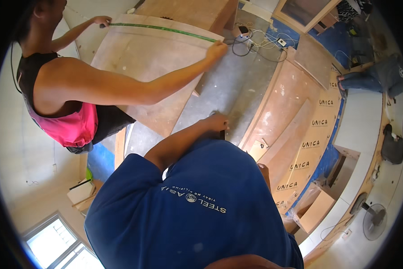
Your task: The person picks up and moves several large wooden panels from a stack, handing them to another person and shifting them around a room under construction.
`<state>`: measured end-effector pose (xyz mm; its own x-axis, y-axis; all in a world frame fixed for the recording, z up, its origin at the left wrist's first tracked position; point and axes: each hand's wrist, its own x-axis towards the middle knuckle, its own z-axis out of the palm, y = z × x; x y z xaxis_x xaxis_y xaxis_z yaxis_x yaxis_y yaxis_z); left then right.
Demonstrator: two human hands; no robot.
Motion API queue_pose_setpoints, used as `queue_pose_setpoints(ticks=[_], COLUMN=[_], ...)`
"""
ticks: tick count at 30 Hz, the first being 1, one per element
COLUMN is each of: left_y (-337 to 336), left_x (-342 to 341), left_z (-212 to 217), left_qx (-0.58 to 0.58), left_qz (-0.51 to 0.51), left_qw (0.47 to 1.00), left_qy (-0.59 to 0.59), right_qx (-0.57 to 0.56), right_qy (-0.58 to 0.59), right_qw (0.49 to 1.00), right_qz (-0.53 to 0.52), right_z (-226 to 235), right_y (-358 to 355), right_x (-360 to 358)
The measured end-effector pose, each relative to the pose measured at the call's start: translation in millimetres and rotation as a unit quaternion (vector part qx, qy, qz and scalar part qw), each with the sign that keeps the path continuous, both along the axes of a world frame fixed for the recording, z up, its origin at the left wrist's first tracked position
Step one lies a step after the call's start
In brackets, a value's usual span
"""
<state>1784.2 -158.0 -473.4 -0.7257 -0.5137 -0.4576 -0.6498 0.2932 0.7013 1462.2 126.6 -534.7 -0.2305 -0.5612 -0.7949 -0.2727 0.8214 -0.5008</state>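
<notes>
My left hand [216, 123] is closed in front of my blue shirt, above the grey work surface [237, 96]. A small dark piece shows at its fingers, too little of it to name. Of my right hand [264, 171], only a bit shows past the shirt's right side, and its fingers are mostly hidden. To the left, a co-worker in a black and pink top stretches a green measuring tape [165, 29] between both hands along the far part of a plywood sheet [152, 54].
Behind the sheet stands a brown wooden box [188, 13]. White and black cables [260, 40] lie tangled at the far end. On the right are a plywood panel [282, 107] and printed yellow-brown sheeting [310, 143]. A fan [374, 219] and another person [383, 78] are farther right.
</notes>
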Motion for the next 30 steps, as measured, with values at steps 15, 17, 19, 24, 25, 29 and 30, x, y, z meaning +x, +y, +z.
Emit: queue_pose_setpoints(ticks=[15, 17, 19, 24, 25, 29, 30], left_y=[-74, -81, -92, -98, -109, -137, -141], left_x=[39, 46, 46, 45, 43, 17, 11], left_z=[-11, -4, 20, -10, -15, -8, 2], left_qx=[-0.03, -0.004, 0.023, 0.022, 0.038, 0.004, 0.008], left_qz=[0.096, 0.142, 0.201, 0.296, 0.303, 0.355, 0.371], left_qw=[0.994, 0.99, 0.979, 0.954, 0.95, 0.932, 0.926], left_qy=[0.032, 0.001, -0.023, -0.046, -0.065, -0.066, -0.064], right_qx=[-0.021, 0.004, -0.028, 0.02, -0.029, 0.021, 0.01], right_qy=[-0.002, 0.007, 0.042, -0.057, -0.067, -0.084, -0.085], right_qw=[0.998, 0.991, 0.969, 0.983, 0.977, 0.991, 0.991], right_qz=[0.053, 0.137, 0.243, 0.173, 0.199, 0.098, 0.1], right_z=[-40, -23, -9, -4, -34, -40, -34], right_y=[-163, -196, -224, -327, -354, -461, -486], right_x=[-58, -64, -69, -90, -112, -149, -155])
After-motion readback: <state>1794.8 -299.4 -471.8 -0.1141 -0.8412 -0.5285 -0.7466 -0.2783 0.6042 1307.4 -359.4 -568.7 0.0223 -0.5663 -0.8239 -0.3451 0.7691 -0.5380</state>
